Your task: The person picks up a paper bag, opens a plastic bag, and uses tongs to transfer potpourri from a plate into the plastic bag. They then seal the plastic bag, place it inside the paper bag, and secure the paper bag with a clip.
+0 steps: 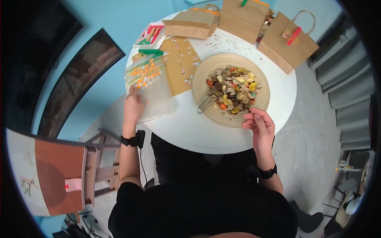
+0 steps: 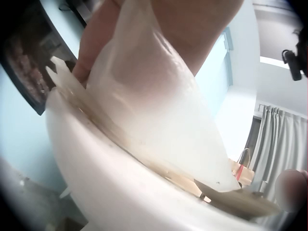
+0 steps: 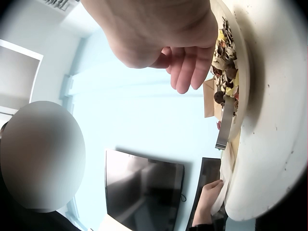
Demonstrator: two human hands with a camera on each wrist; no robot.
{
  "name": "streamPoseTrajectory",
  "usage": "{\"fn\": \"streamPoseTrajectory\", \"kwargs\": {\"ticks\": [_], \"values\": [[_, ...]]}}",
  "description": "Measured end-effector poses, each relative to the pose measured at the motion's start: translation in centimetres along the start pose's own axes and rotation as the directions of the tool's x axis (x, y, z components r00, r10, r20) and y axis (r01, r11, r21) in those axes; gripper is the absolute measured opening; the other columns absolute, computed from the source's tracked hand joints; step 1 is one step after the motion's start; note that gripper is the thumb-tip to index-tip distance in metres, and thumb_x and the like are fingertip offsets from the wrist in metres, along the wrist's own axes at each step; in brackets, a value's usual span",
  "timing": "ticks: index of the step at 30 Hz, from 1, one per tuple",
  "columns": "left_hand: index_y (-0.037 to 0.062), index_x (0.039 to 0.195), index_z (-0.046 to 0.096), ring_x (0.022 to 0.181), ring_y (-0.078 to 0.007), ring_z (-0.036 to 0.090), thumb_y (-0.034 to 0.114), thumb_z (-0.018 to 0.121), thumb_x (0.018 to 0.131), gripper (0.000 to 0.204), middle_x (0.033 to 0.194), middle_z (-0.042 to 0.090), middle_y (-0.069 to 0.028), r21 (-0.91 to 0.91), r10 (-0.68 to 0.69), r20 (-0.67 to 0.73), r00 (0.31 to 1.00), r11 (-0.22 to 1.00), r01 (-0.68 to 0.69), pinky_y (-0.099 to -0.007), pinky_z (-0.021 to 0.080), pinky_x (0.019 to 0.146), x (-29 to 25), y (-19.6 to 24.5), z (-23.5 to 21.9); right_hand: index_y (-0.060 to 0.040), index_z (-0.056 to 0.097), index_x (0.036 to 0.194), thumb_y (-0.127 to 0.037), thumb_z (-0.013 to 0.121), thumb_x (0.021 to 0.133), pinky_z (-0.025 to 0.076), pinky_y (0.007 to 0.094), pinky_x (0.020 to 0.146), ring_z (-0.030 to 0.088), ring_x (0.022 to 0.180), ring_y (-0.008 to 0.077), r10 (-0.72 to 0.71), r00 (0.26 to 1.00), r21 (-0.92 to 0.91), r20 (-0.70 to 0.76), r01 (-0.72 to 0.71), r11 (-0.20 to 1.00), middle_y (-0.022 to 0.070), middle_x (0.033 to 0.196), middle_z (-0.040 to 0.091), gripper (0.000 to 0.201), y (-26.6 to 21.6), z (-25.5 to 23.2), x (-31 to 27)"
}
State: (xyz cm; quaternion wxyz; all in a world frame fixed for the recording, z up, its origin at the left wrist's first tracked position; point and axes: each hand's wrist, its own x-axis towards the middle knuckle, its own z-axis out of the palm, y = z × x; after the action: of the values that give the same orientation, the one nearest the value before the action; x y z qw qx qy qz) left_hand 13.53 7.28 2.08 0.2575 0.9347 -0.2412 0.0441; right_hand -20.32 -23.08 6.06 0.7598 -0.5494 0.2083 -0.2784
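My left hand (image 1: 134,106) grips the near left side of a translucent zip bag (image 1: 156,103) at the table's left. Orange and white dots show across the bag's upper part. In the left wrist view the bag (image 2: 154,115) rises in front of the hand, hiding most of the fingers. My right hand (image 1: 262,129) hovers by the near right rim of a round wooden plate (image 1: 200,73), fingers loosely bent and holding nothing. Dried potpourri (image 1: 234,89) in several colours is heaped on the plate. Metal tongs (image 1: 204,105) lean over its left rim.
Brown paper bags (image 1: 244,22) stand along the far edge of the round white table (image 1: 283,89). A kraft sheet with small stickers (image 1: 180,59) lies left of the plate. Beyond the zip bag are a green clip (image 1: 151,52) and a red-and-white packet (image 1: 151,35). Crumbs (image 1: 226,41) dot the table.
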Motion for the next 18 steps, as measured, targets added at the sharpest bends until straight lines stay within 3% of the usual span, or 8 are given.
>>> {"fn": "streamPoseTrajectory", "kwargs": {"ticks": [4,7,9,10,12,14,17,18], "values": [[-0.0112,0.133,0.058,0.136,-0.0436,0.05,0.008,0.061,0.095,0.042,0.146,0.049,-0.0336,0.013,0.067,-0.166,0.984,0.998,-0.066,-0.0447,0.044,0.112,2.0,0.2,-1.9,0.0016,0.065,0.123,-0.02,0.052,0.108,0.057,0.0299,0.077,0.069,0.08,0.0156,-0.114,0.991,-0.099,-0.075,0.106,0.989,0.0125,0.102,0.075,0.029,-2.3,-1.5,1.6],[-0.0095,0.14,0.054,0.143,-0.0437,0.044,0.017,0.062,0.099,0.049,0.149,0.048,-0.0322,0.055,0.127,-0.141,0.982,0.991,-0.121,-0.0436,0.038,0.118,4.4,-0.8,-2.1,0.002,0.066,0.121,-0.021,0.053,0.108,0.057,0.0298,0.077,0.069,0.082,0.0154,-0.332,0.935,-0.252,-0.122,0.294,0.922,0.0106,0.102,0.074,0.03,-6.0,-3.9,6.1],[-0.0075,0.146,0.049,0.149,-0.0463,0.034,0.027,0.064,0.1,0.059,0.156,0.037,-0.034,0.173,0.077,-0.039,0.996,0.982,-0.07,-0.0455,0.034,0.12,5.3,-2.6,-0.2,0.0007,0.067,0.123,-0.018,0.052,0.108,0.057,0.0286,0.073,0.069,0.083,0.0161,-0.473,0.872,-0.411,-0.128,0.387,0.825,0.0093,0.103,0.074,0.028,-9.0,-5.7,10.9],[-0.0068,0.147,0.048,0.149,-0.0463,0.032,0.029,0.065,0.1,0.062,0.158,0.034,-0.0344,0.226,0.011,-0.011,1.0,0.974,-0.008,-0.0457,0.033,0.12,5.1,-2.8,0.3,-0.0001,0.068,0.124,-0.019,0.056,0.106,0.057,0.0284,0.073,0.071,0.087,0.0155,-0.551,0.83,-0.542,-0.09,0.423,0.726,0.0108,0.102,0.074,0.029,-10.5,-6.7,13.6],[-0.0053,0.149,0.046,0.151,-0.0459,0.03,0.032,0.065,0.1,0.065,0.16,0.029,-0.0352,0.223,-0.039,-0.03,0.999,0.974,0.045,-0.046,0.032,0.121,4.6,-2.3,0.1,-0.0005,0.067,0.125,-0.02,0.061,0.101,0.058,0.0346,0.081,0.074,0.097,0.0243,-0.568,0.82,-0.825,-0.07,0.272,0.495,0.0163,0.107,0.073,0.032,-14.5,-7.1,18.1],[-0.004,0.15,0.046,0.151,-0.0453,0.03,0.033,0.065,0.1,0.066,0.161,0.027,-0.036,0.113,-0.019,-0.111,0.994,0.993,0.031,-0.0462,0.032,0.121,2.8,-0.7,-0.8,-0.0021,0.065,0.129,-0.025,0.064,0.095,0.056,0.0421,0.091,0.07,0.108,0.0344,-0.722,0.666,-0.963,0.187,0.269,-0.001,0.0213,0.114,0.071,0.041,-15.7,-11.0,25.7],[-0.0025,0.15,0.047,0.149,-0.0448,0.035,0.031,0.065,0.1,0.063,0.16,0.031,-0.0336,-0.048,-0.021,-0.104,0.994,0.999,0.016,-0.0464,0.034,0.12,-0.4,1.6,-2.6,-0.0047,0.063,0.132,-0.029,0.064,0.091,0.053,0.0475,0.098,0.065,0.115,0.0399,-0.691,0.704,-0.985,0.164,0.077,-0.156,0.0222,0.12,0.069,0.047,-16.4,-14.2,33.2],[-0.0019,0.149,0.049,0.148,-0.0442,0.037,0.03,0.065,0.099,0.061,0.16,0.033,-0.032,-0.054,-0.008,-0.115,0.993,0.999,0.002,-0.0461,0.035,0.119,-1.6,2.2,-3.0,-0.0049,0.063,0.132,-0.03,0.064,0.091,0.053,0.0473,0.097,0.066,0.114,0.0393,-0.618,0.776,-0.987,0.126,0.035,-0.158,0.022,0.119,0.07,0.049,-16.9,-14.5,34.0]]}}
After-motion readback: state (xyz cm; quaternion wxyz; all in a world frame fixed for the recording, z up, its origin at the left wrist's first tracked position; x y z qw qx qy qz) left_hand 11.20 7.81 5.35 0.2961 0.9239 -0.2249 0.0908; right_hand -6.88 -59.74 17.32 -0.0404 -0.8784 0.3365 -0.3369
